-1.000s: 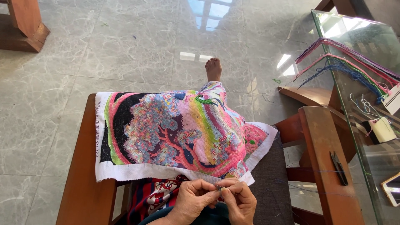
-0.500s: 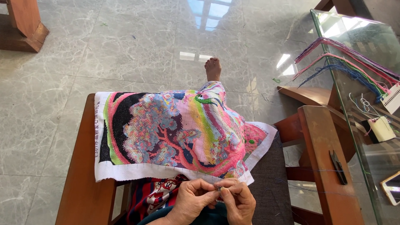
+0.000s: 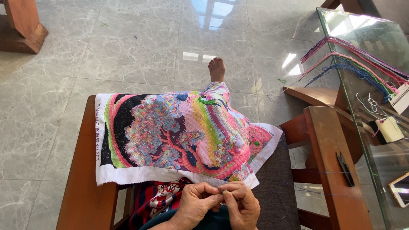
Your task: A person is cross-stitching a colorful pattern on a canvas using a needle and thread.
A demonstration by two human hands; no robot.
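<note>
A colourful cross-stitch cloth [image 3: 170, 136] with a tree pattern lies draped over my lap and leg. Just below its white near edge, my left hand [image 3: 196, 204] and my right hand [image 3: 243, 206] meet, fingertips pinched together on something very small, likely a needle [image 3: 222, 192] and thin thread. A fine dark thread [image 3: 306, 189] trails off to the right across the chair arm. My bare foot [image 3: 217, 69] rests on the tiled floor beyond the cloth.
I sit in a wooden chair with arms at left [image 3: 81, 179] and right [image 3: 332, 162]; a small dark tool [image 3: 345, 168] lies on the right arm. A glass table [image 3: 362, 64] at right holds bundled coloured threads [image 3: 349, 64], a thread card [image 3: 388, 129] and a phone [image 3: 400, 189].
</note>
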